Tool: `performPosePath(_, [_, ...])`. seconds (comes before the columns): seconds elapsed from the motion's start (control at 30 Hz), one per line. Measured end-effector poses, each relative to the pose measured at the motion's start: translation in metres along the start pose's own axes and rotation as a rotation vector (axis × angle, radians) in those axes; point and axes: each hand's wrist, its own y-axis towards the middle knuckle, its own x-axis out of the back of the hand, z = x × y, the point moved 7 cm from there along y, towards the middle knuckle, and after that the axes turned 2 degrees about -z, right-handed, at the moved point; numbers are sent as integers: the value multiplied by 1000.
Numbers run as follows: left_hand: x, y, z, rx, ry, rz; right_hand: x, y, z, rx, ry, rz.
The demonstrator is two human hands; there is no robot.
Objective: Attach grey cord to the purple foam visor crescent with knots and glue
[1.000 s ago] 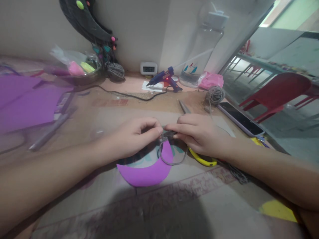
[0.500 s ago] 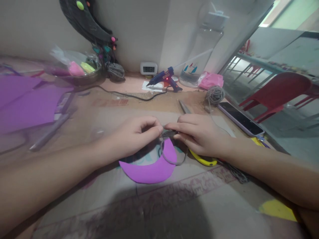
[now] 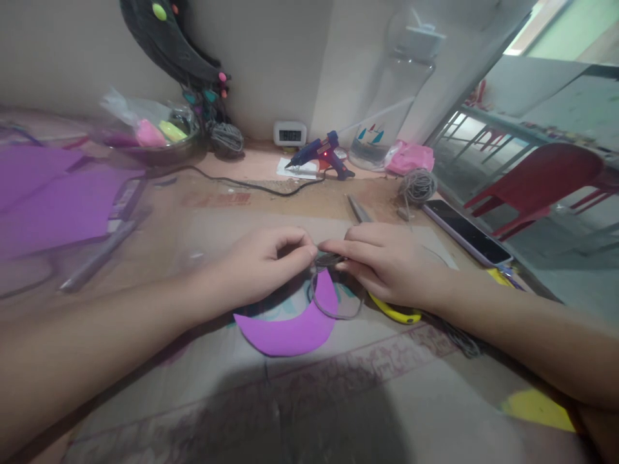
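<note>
My left hand (image 3: pixel 271 264) pinches grey yarn (image 3: pixel 338 317) between thumb and forefinger, just above a purple crescent cut-out (image 3: pixel 290 335). Facing it, my right hand (image 3: pixel 382 261) is closed on the same yarn, its fingertips close to the left ones. A loop of the yarn hangs below the fingers, across the crescent's upper tip. Exactly how the strand runs between the fingertips is too small to make out. Scissors with a yellow handle (image 3: pixel 394 312) lie partly under my right hand, their blade showing beyond it.
A glue gun (image 3: pixel 314 151) with a red light stands at the back, near a small clock (image 3: pixel 290 133) and a bottle (image 3: pixel 382 116). A yarn ball (image 3: pixel 418 185) and phone (image 3: pixel 467 232) lie right; purple sheets (image 3: pixel 53 200) and a bowl (image 3: pixel 155 153) left.
Both hands keep nearly the same place and grip on the yarn. The yarn loop and the view have shifted only slightly.
</note>
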Motion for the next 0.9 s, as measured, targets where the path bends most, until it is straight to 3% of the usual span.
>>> performPosePath(0.5, [0,0,-3,9,7,2,3,-2,0,6,44,-46])
performPosePath(0.7, [1,0,-4,7,-16,-7,2,-3,-7,-87,107,-9])
performPosePath(0.9, [2,-1,0,27,-27,-25,0,-4,-8,-65,42,-1])
